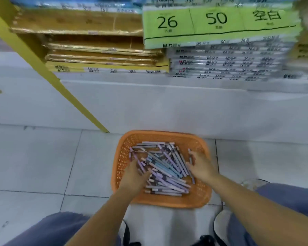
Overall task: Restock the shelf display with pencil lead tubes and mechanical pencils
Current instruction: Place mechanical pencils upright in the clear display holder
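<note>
- Orange plastic basket [160, 203] sits on the grey tile floor [43, 166]. Its far edge is just beside the white bottom of the shelf [149, 107].
- Mechanical pencils [167, 167] lie in a messy pile in the basket. They are purple, blue and grey, and they point many ways.
- Left hand [134, 176] is down in the left side of the basket, on top of the pile. Its fingers touch some purple pencils. The picture is too blurry to tell if they hold any.
- Right hand [201, 167] is at the right side of the basket. Its fingers are curled around a few pencils, and one pencil end sticks out under the hand.
- Both arms are bare and reach down from the near edge of the view.
- Blue trouser legs [48, 229] show at the bottom corners, and a white shoe [220, 224] stands on the floor near the basket's near edge.
- Up on the shelf, gold paper packs [96, 50] are stacked on the left side.
- Green pack [217, 23] with "26" and "50" printed on it lies on top of a stack of clear-wrapped packs [220, 63] on the right side.
- Yellow post [34, 55] slants from the top left corner down to the floor.
</note>
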`<state>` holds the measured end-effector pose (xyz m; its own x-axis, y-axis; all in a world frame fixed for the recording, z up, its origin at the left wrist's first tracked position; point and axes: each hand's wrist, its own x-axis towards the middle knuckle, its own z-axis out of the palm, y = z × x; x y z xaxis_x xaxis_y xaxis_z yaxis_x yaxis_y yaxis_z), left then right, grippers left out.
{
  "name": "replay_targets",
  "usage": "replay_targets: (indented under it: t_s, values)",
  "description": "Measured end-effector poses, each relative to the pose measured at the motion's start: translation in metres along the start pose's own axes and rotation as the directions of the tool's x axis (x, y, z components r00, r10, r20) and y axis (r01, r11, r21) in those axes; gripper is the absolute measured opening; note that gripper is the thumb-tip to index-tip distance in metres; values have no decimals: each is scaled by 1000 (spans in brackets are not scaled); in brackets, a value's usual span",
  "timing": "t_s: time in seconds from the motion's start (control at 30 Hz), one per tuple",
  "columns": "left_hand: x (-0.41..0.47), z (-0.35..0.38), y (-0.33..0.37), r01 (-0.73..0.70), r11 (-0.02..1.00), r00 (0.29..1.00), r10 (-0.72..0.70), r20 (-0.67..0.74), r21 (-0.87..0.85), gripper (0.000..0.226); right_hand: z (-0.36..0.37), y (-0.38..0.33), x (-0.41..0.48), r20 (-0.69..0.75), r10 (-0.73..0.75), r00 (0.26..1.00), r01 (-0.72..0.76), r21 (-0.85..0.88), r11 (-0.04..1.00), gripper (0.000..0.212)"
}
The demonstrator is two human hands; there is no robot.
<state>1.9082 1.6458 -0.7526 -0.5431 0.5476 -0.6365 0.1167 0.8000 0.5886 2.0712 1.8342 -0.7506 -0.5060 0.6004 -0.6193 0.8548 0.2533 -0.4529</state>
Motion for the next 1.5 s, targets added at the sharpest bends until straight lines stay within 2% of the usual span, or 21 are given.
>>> replay_targets:
  t_s: [0.1,0.27,0.33,0.43,0.73,0.8,0.9,1.03,1.1,1.2,1.27,1.37,1.5]
  values:
    - [12,21,-13,85,993,994,-91,-65,-82,77,25,2,18,-64,87,994,-86,28,996,74]
    - [21,36,-15,211,967,943,-240,-229,-145,92,52,-1,33,-168,159,973,-151,57,987,80]
    - [28,37,-16,249,943,917,-304,-260,-222,86,58,-2,37,-221,150,964,-140,59,988,78]
    - [39,38,-16,268,923,910,-336,-243,-275,70,61,-4,45,-209,140,968,-127,73,989,65]
    - [53,44,-25,288,886,915,-367,-169,-364,16,57,0,57,69,54,996,-57,45,997,13]
    - [56,44,-26,309,872,906,-392,-163,-379,11,55,1,56,88,41,995,-47,63,997,3]
    - [58,44,-28,323,867,902,-404,-155,-380,14,52,3,53,122,48,991,-61,105,993,9]
    - [50,38,-34,292,890,922,-359,-145,-350,35,44,4,49,120,80,989,-100,169,980,15]
    - [43,31,-35,252,898,936,-321,-143,-362,38,39,2,44,107,80,991,-103,221,970,12]
    - [32,19,-29,201,915,953,-265,-144,-351,44,28,-7,32,94,12,995,-39,285,958,18]
    - [23,11,-19,128,920,969,-196,-153,-372,41,19,-15,22,73,-38,997,14,306,952,16]
    - [2,1,1,9,904,980,-93,-175,-427,21,2,-33,3,60,-102,993,76,338,938,12]
    - [-34,-10,44,-171,828,977,71,-202,-534,22,-28,-67,-36,32,-257,966,216,446,869,10]
